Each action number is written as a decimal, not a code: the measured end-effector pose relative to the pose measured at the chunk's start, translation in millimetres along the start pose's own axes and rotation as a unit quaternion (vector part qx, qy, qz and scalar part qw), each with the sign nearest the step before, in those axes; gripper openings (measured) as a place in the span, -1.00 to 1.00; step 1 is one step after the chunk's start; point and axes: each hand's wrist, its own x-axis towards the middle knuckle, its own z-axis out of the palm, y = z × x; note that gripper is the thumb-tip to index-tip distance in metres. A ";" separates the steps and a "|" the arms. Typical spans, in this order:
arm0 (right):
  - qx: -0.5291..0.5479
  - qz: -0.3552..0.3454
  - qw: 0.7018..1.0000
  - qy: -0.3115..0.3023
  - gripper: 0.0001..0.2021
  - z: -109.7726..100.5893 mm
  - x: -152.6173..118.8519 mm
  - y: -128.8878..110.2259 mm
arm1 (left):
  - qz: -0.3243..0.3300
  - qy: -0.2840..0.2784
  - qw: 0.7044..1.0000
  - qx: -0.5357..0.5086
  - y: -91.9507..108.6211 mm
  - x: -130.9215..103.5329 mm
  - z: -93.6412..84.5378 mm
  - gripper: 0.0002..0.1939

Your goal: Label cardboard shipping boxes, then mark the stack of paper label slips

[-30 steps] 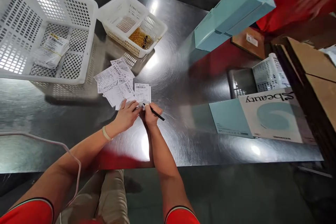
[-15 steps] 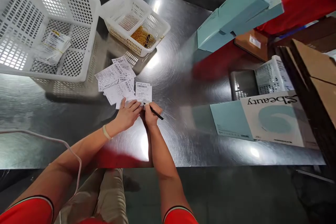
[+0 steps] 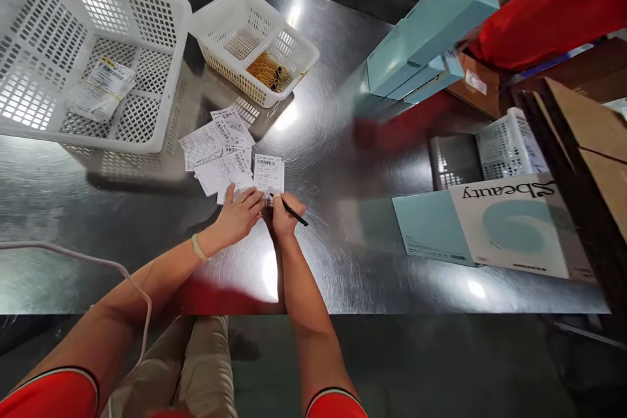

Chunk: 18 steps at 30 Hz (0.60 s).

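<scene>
My right hand [image 3: 287,214] grips a black pen [image 3: 296,214], its tip down on the lower part of a printed paper slip [image 3: 268,172]. Beside it my left hand [image 3: 240,212] lies with fingers spread, its fingertips on the lower edges of the papers. Left of that slip, a loose fan of printed slips [image 3: 215,144] with barcodes overlaps on the steel table. A pale band circles my left wrist. Whatever the pen has marked is too small to read.
A large white basket [image 3: 169,78] holding a banded paper bundle [image 3: 102,88] stands at left. A smaller divided basket [image 3: 210,52] contains yellow rubber bands [image 3: 267,70]. Light-blue boxes [image 3: 421,39] are by a co-worker's red sleeve [image 3: 553,13]. A "Sbeauty" box [image 3: 509,225] and cardboard [image 3: 605,137] lie right. A cable [image 3: 122,268] crosses my left arm.
The pen and my right hand have shifted slightly to the right. My left hand stays put. At the upper right, the co-worker's arm and the light-blue boxes have moved.
</scene>
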 end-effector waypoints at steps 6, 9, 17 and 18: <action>-0.024 -0.028 0.999 0.012 -0.51 1.2 -2.0 2.0 | -0.003 -0.007 1.000 -0.002 1.6 1.0 -3.2 -0.59; -0.030 -0.041 0.999 0.019 -0.52 0.8 -2.5 2.5 | 0.003 -0.011 1.000 0.003 2.6 1.0 -5.4 -0.59; -0.025 -0.078 0.997 0.011 -0.52 -1.6 -3.3 2.1 | 0.012 -0.002 1.000 0.009 0.5 0.3 -2.1 -0.59; -0.026 -0.077 0.997 0.009 -0.51 -1.5 -3.6 2.6 | 0.010 -0.003 1.000 0.009 0.2 0.3 -1.5 -0.59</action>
